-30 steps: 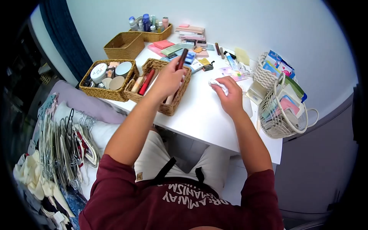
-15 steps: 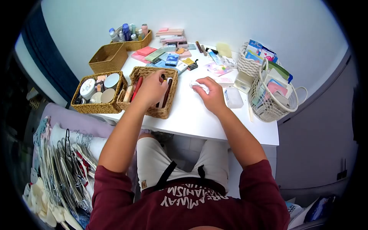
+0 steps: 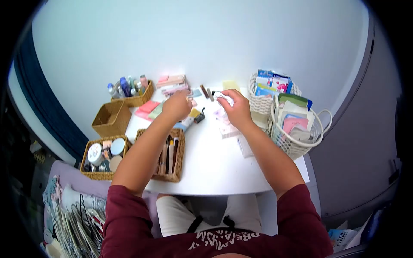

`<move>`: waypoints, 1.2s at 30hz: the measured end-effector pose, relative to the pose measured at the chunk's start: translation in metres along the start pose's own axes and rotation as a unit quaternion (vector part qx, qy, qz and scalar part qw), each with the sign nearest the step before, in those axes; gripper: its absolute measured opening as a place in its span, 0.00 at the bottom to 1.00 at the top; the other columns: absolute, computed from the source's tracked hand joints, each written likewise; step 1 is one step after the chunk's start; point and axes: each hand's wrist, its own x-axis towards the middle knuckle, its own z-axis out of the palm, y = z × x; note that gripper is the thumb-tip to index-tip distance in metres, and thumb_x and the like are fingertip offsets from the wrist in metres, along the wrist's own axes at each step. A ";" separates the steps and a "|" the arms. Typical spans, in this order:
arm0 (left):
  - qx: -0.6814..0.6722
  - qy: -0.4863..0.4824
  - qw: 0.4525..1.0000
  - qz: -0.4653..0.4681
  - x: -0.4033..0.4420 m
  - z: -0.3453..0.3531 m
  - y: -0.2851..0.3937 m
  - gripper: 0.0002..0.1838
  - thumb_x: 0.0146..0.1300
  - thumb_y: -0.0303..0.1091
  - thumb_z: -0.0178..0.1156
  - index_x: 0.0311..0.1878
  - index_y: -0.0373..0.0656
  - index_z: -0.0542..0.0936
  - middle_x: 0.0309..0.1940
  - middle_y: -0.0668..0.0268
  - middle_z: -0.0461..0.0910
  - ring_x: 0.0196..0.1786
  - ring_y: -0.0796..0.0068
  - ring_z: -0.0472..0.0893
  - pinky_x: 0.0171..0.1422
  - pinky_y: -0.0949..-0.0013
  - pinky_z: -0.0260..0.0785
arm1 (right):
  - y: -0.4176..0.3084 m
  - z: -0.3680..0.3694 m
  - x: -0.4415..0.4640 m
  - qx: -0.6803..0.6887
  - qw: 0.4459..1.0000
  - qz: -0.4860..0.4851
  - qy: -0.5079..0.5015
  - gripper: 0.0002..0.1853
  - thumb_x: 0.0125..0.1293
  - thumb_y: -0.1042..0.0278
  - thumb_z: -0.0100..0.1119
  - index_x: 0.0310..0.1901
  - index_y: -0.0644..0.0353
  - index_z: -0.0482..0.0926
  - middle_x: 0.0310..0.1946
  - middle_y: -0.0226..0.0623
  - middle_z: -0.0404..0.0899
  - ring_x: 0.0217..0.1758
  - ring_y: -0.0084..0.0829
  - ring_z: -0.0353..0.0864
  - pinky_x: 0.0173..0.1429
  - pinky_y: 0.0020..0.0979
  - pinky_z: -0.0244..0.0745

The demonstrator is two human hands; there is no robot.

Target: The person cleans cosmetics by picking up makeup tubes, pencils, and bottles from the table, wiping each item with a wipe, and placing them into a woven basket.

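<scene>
My left hand (image 3: pixel 177 106) is over the back of the desk, in front of the stack of pink boxes (image 3: pixel 172 81). Its fingers are curled together; what they pinch, if anything, is too small to make out. A crumpled white tissue (image 3: pixel 224 98) is held between the thumb and fingers of my right hand (image 3: pixel 237 110), above the desk's right half. Below my left forearm stands a woven basket (image 3: pixel 180 157) of brushes and slim tubes, partly hidden by the arm. Pink and green packets (image 3: pixel 150 107) lie left of my left hand.
Woven baskets stand at left: one with round jars (image 3: pixel 97 175), a brown one (image 3: pixel 98 128), and one of bottles (image 3: pixel 145 99). At right are a white rope basket (image 3: pixel 257 103) and a white wire basket (image 3: pixel 317 136). A clear plastic box (image 3: pixel 245 146) lies near my right forearm.
My left hand has left the brush basket and moved to the back of the desk. My right hand still holds the tissue and is farther forward over the desk. The view has tilted up.
</scene>
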 end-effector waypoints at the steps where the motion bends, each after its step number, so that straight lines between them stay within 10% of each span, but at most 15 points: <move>1: 0.019 -0.005 1.000 0.010 0.012 0.002 0.004 0.23 0.62 0.36 0.60 0.61 0.45 0.75 0.57 0.52 0.76 0.58 0.52 0.78 0.61 0.54 0.72 | 0.005 0.001 0.009 0.003 1.000 0.002 0.013 0.11 0.61 0.67 0.67 0.41 0.63 0.82 0.38 0.42 0.82 0.40 0.40 0.81 0.42 0.34 0.75; 11: 0.208 -0.083 0.971 0.089 0.148 0.082 -0.015 0.22 0.61 0.24 0.54 0.59 0.52 0.79 0.55 0.61 0.78 0.59 0.59 0.78 0.60 0.57 0.73 | 0.068 0.020 0.058 -0.019 0.995 0.057 0.075 0.10 0.61 0.68 0.66 0.41 0.62 0.81 0.39 0.44 0.82 0.42 0.44 0.82 0.47 0.38 0.75; 28: 0.299 -0.082 0.907 0.287 0.174 0.158 -0.045 0.08 0.62 0.36 0.60 0.42 0.52 0.86 0.49 0.66 0.82 0.54 0.64 0.79 0.57 0.60 0.73 | 0.083 0.029 0.036 0.003 0.998 0.060 0.035 0.09 0.62 0.69 0.66 0.42 0.61 0.81 0.38 0.40 0.82 0.39 0.39 0.82 0.43 0.34 0.75; 31: 0.146 0.005 0.939 0.311 0.166 0.128 -0.038 0.08 0.60 0.32 0.59 0.41 0.45 0.84 0.43 0.65 0.82 0.50 0.60 0.79 0.53 0.58 0.72 | 0.067 0.017 0.031 0.009 0.998 0.055 0.042 0.09 0.62 0.70 0.66 0.42 0.61 0.81 0.38 0.40 0.82 0.39 0.38 0.82 0.42 0.33 0.75; 36: -0.160 0.090 0.982 0.042 0.132 0.083 -0.004 0.10 0.70 0.36 0.57 0.46 0.40 0.78 0.39 0.56 0.83 0.46 0.57 0.81 0.52 0.58 0.72 | 0.038 -0.007 0.009 0.053 0.994 0.091 0.034 0.09 0.62 0.69 0.67 0.42 0.62 0.82 0.39 0.39 0.83 0.40 0.36 0.83 0.44 0.32 0.75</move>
